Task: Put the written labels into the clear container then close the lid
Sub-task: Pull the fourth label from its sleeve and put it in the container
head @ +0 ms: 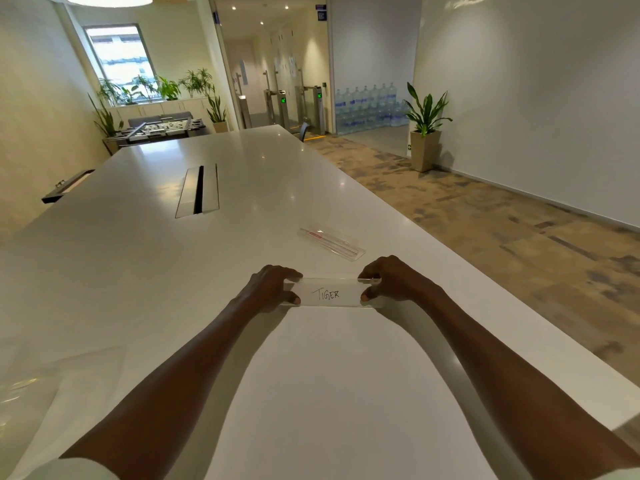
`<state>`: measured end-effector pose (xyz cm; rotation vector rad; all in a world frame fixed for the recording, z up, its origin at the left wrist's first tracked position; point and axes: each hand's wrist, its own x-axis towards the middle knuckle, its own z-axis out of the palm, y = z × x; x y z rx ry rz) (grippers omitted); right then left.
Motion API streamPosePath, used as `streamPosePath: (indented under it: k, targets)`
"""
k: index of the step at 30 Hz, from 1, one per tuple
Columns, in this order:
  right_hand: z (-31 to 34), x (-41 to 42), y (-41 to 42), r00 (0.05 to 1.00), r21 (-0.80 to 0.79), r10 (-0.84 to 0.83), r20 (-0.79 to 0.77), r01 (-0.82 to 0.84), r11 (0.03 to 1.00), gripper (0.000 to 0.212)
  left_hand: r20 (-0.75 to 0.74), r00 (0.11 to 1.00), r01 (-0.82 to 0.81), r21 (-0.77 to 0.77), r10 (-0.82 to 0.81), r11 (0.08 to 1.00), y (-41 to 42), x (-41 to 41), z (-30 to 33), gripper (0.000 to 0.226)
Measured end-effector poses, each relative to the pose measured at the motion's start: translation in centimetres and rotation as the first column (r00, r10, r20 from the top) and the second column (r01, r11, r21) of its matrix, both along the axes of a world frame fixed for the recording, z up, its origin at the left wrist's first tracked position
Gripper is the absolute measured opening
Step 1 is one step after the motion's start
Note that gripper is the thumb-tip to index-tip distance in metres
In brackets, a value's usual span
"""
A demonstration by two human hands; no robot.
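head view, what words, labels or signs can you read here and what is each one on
"TIGER": handwritten on the white label in the clear container that the left hand and right hand grip at its ends.
Red print on the second clear case: too small to read.
Blue signs by the corridor: blurred.
Water bottle labels: unreadable.

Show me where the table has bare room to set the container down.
Bare table lies between the forearms, nearer than the clear container held by left hand and right hand. Also open left toward the cable hatch. Only crowding: the second clear case just beyond.
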<state>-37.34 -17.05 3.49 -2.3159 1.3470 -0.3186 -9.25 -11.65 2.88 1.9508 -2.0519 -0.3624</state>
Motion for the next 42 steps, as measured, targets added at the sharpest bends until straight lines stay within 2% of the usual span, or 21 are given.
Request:
streamPosePath:
  k: [4,12,21,27,38,42]
  targets:
    - [0.2,0.4,0.4,0.999,-0.039,-0.013,-0.053,0.011,0.999,0.046,-0.025,1.000,0.003,0.027,-0.003,1.000,-0.3,0.1,0.4,0.056]
    - [0.8,1.0,1.3,0.990,-0.124,-0.044,-0.132,0.028,0.992,0.036,0.046,0.999,0.002,-0.029,0.000,1.000,-0.1,-0.1,0.9,0.052]
    - [3.3,2.8,2.9,0.991,-0.100,-0.027,-0.132,0.014,0.995,0.039,0.003,1.000,0.007,-0.025,-0.007,1.000,1.5,2.4,2.7,0.053]
    - [5.6,6.7,4.6,0.997,-0.134,-0.001,-0.075,-0.009,0.991,0.041,-0.029,1.000,0.007,-0.040,-0.008,0.999,4.2,6.6,5.5,0.053]
    - [9.0,17.5,9.8,0.990,-0.257,0.137,-0.025,-0.139,0.956,0.023,-0.017,0.999,-0.032,-0.091,0.031,0.995,11.9,17.4,10.1,0.051]
    - [9.7,21.8,12.0,0.987,-0.256,0.163,-0.012,-0.160,0.953,0.024,-0.020,0.998,-0.063,-0.113,0.061,0.992,15.2,21.4,10.7,0.051]
